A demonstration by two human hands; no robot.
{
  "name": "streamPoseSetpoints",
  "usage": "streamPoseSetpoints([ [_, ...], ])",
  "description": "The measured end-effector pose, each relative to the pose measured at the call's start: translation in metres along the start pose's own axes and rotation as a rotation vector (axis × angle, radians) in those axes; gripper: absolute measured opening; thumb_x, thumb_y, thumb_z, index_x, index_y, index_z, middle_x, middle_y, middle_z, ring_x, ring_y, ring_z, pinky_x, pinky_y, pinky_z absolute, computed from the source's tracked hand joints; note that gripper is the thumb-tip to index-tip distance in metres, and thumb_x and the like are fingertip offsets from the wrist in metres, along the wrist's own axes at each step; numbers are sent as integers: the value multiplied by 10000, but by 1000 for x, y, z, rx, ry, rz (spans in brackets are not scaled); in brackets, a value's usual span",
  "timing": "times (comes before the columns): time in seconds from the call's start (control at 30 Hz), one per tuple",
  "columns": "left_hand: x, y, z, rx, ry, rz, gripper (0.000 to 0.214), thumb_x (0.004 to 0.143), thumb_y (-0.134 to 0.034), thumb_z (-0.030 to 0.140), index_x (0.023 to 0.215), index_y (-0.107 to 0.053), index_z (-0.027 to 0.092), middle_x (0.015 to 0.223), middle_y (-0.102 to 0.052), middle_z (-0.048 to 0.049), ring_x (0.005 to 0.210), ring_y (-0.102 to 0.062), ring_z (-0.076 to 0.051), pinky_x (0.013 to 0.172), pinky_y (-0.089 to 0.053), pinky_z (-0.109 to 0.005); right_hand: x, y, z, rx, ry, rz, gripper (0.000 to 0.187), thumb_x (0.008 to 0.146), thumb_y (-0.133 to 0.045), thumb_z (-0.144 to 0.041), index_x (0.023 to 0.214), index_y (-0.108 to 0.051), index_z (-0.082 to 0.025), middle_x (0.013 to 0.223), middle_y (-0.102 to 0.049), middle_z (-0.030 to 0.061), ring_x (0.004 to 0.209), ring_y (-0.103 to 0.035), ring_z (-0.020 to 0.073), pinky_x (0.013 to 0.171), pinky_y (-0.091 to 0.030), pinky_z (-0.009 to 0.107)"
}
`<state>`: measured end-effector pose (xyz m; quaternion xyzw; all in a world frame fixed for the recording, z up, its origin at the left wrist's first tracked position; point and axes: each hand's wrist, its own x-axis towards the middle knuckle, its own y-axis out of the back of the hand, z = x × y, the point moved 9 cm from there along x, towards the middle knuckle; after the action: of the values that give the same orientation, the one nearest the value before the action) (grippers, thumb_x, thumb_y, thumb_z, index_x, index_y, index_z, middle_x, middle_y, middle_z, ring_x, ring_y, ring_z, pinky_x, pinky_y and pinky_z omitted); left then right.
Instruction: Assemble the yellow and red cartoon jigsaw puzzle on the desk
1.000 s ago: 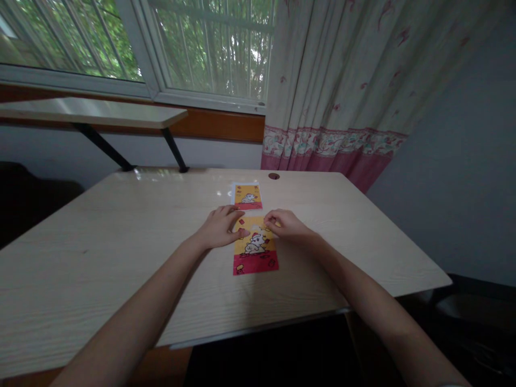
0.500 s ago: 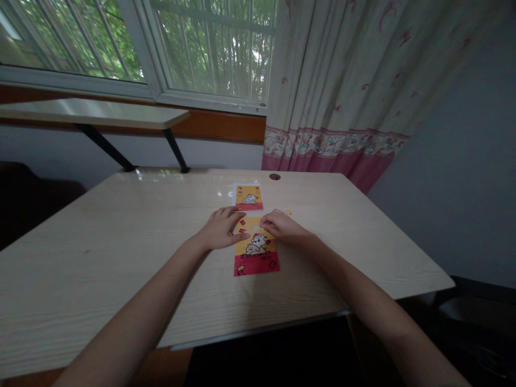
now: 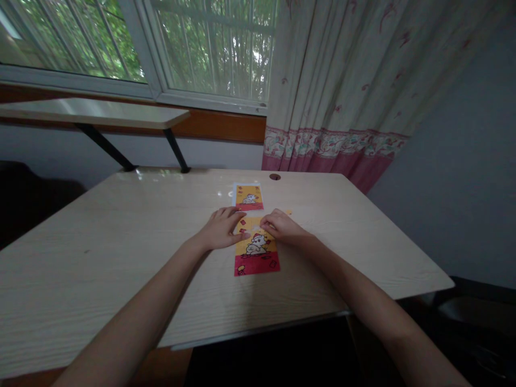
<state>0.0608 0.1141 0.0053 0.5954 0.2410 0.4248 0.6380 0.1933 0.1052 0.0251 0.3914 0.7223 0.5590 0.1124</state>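
Observation:
A yellow and red jigsaw puzzle [image 3: 257, 262] with a white cartoon animal lies flat on the desk. A pale gap shows in its upper part, between my hands. My left hand [image 3: 220, 230] rests along the puzzle's left edge, thumb and fingers spread apart on it. At the upper right of the puzzle, my right hand [image 3: 280, 224] has its fingers pinched together; whatever is in them is too small or hidden to make out. Just beyond lies a picture card [image 3: 250, 199] with the same design. A small yellow puzzle piece [image 3: 289, 212] sits behind my right hand.
The pale wooden desk [image 3: 121, 258] carries a raised shelf [image 3: 100, 112] on black legs at the back left. A round cable hole [image 3: 274, 177] is near the far edge. Behind are a barred window [image 3: 213, 54] and a curtain [image 3: 334, 97].

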Motion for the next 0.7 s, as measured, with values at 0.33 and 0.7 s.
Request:
streamPoseSetpoints([
  [0.33,-1,1,0,-7,-9,23,711,771,-425,713,1260,-482,200,1320,-455,-163,1191,-417,-350,965,-331,-493,-5,9,-8,-81,87,62,132,845,-590,-245,860,-692,-162,836,-687,65,821,-543,169,799,-383,300],
  [0.7,-1,3,-2,-26,-10,40,698,753,-463,707,1238,-499,206,1309,-468,-155,1181,-429,-354,959,-343,-495,-1,-2,-2,-96,-21,-15,117,831,-615,-268,842,-699,-187,816,-663,50,813,-527,162,767,-361,285],
])
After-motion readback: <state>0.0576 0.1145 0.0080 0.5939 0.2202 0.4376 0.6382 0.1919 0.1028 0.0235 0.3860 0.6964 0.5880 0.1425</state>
